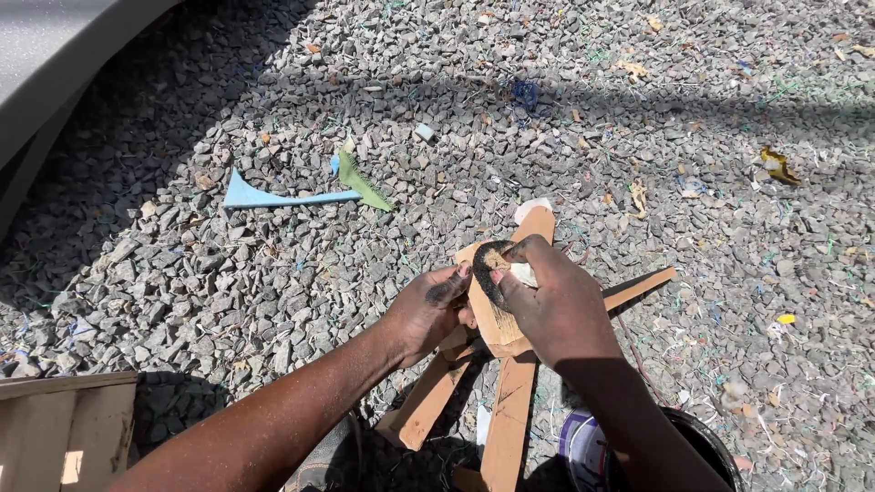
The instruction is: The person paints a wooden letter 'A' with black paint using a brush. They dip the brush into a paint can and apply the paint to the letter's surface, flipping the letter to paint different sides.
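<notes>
Both arms come up from the bottom of the view, and they are the closest things to the camera. The left hand (pixel 427 310) is wrapped around the left edge of a small flat wooden piece (pixel 497 319), and its fingers are closed on the wood. The right hand (pixel 554 305) sits on top of the same piece. Its fingers pinch a small pale cloth (pixel 522 272) against the wood, next to a curved black smear (pixel 486 264) on the piece. Black marks show on the fingers of both hands.

The wooden piece rests on top of a wooden stand (pixel 510 410) made of crossed slats. One slat (pixel 640 287) sticks out to the right, and another slat (pixel 428 396) goes down to the left.

Just below the right arm, at the bottom edge, sits a dark round tub (pixel 706 442) with a purple and white can (pixel 583 446) in it.

All of this stands on grey gravel (pixel 273 273). Farther off on the gravel lie a light blue scrap (pixel 264 196) and a green scrap (pixel 363 185), touching at one end. A yellow scrap (pixel 779 166) lies far to the right. A wooden board (pixel 55 428) fills the bottom left corner.
</notes>
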